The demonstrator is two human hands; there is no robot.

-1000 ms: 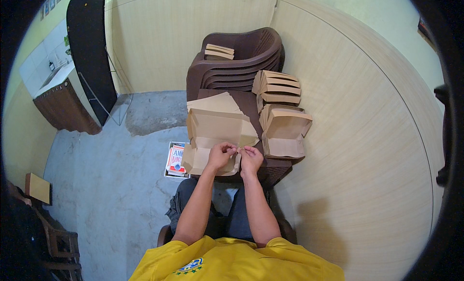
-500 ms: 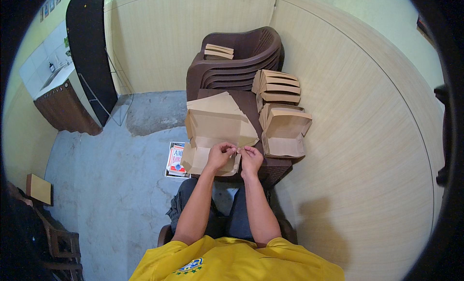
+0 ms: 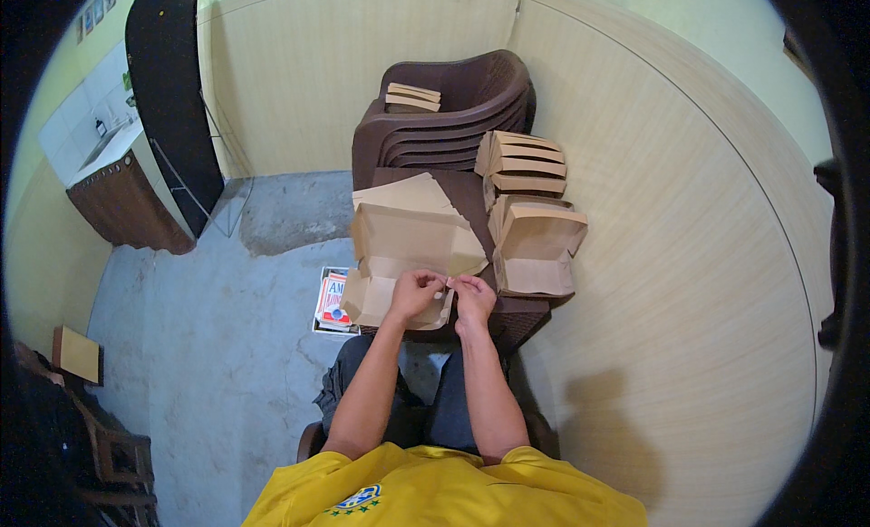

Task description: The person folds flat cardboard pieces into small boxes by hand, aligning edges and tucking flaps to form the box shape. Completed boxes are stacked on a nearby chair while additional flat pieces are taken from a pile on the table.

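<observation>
A brown cardboard box point(image 3: 412, 232) stands unfolded in front of me, with its lid tilted back and its tray toward my lap. My left hand point(image 3: 416, 294) reaches over the tray, fingers bent and pinched at the near right corner flap. Right beside it, my right hand point(image 3: 475, 302) pinches the same corner from outside. The two sets of fingertips nearly meet. Exactly which folds of card lie between them is too small to make out. Under the lid's far side lie flat cardboard sheets point(image 3: 412, 191).
Folded boxes point(image 3: 535, 255) stand at the right, with a stack of more boxes point(image 3: 526, 160) behind. Stacked brown plastic chairs point(image 3: 453, 83) hold further cardboard pieces point(image 3: 413, 97). On the floor at left sits a white crate point(image 3: 319, 319) with printed packs. A wood-panelled wall point(image 3: 671, 255) bounds the right.
Both hands stay at the box's corner, with only a slight shift of the fingers. The whole view has moved by a few pixels.
</observation>
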